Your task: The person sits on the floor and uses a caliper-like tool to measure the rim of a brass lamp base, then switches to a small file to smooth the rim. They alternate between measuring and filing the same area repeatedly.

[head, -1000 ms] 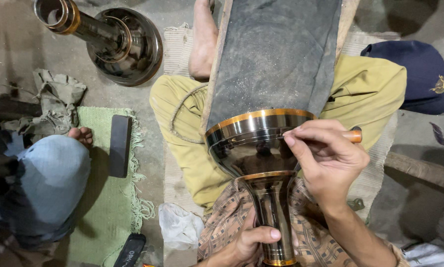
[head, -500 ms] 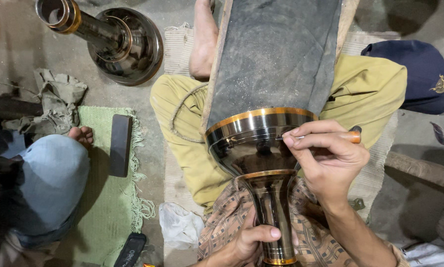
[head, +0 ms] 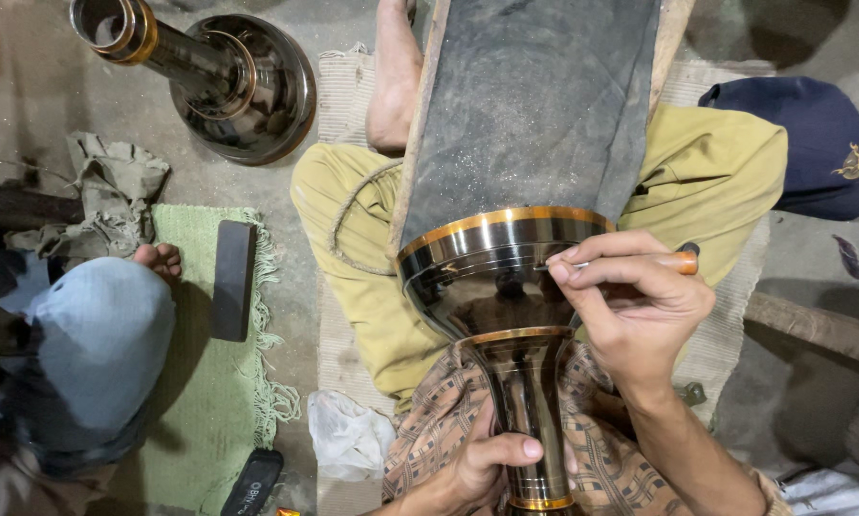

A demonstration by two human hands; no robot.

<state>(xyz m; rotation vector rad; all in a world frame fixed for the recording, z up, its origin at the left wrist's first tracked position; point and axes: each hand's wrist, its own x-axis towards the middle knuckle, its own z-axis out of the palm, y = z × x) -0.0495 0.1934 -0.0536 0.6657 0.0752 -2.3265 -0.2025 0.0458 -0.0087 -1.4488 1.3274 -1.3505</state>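
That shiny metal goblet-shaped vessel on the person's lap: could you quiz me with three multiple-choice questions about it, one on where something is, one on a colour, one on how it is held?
1. Where does the second, similar vessel lie?
A. On the floor at upper left
B. On the green mat
C. On the blue cap

2. What colour are the bands on the shiny metal vessel?
A. Red
B. Gold-orange
C. Blue

3. How do the hands hold things?
A. Both hands are free
B. Both grip the tool
C. The left hand grips the stem, the right hand holds a thin tool to the bowl

Answers:
1 A: it lies on bare floor beyond the mat.
2 B: gold-orange rings circle the rim, neck and foot.
3 C: the left thumb wraps the stem; the right fingers pinch the tool.
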